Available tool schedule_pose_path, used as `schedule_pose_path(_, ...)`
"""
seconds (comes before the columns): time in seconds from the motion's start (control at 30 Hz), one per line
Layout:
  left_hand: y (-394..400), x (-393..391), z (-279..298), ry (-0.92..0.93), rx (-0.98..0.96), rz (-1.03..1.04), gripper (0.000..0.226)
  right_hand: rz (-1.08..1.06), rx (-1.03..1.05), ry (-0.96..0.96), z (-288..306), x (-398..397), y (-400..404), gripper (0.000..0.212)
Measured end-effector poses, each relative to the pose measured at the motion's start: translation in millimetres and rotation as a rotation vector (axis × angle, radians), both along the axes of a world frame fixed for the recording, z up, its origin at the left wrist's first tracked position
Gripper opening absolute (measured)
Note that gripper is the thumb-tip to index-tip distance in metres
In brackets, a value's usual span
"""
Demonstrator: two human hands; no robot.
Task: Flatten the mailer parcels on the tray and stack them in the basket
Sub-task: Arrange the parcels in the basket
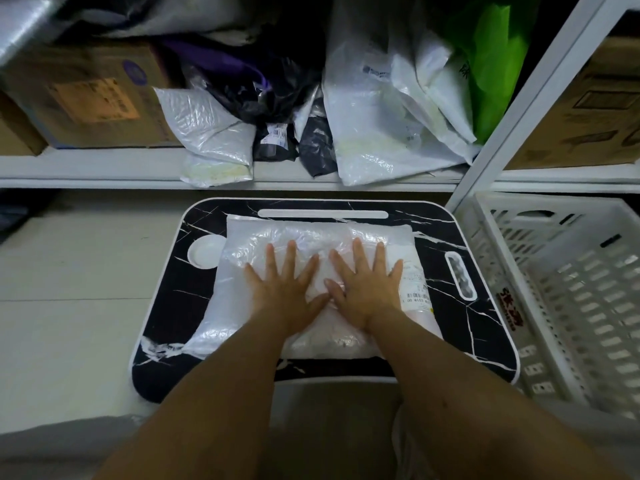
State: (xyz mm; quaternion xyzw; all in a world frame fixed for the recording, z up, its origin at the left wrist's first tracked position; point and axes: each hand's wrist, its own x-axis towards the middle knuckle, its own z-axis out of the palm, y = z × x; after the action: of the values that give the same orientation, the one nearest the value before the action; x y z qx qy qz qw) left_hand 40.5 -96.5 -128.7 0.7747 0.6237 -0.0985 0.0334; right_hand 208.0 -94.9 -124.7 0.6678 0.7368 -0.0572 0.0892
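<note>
Fingers (290, 252) of both hands lie spread flat, gripping nothing, pressing the white mailer parcel (311, 289) on the black tray (478, 327); the white basket (568, 292) alongside holds no parcels.

Both forearms are bare to the frame's edge, and the left hand (284, 289) and right hand (363, 289) wear nothing.

Readable on the shipping label (415, 289) of the white mailer (263, 244) — a barcode and "COTR 00". Right of it, on the basket (512, 265) rim — blurred red characters.
</note>
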Motion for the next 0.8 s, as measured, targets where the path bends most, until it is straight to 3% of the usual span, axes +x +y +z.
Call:
schedule_pose_path(0.33,2,-1,-2,-0.036,-0.029,0.015,0.089,-0.01,-0.029,0.004,0,0,3,0.064)
schedule_pose_path(0.57,5,0,-5,-0.111,-0.044,0.045,0.074,-0.007,-0.006,0.014,-3,-3,4,0.067)
schedule_pose_path(0.8,7,4,-12,-0.057,-0.041,0.056,0.072,0.005,0.007,-0.029,-10,-2,5,0.067)
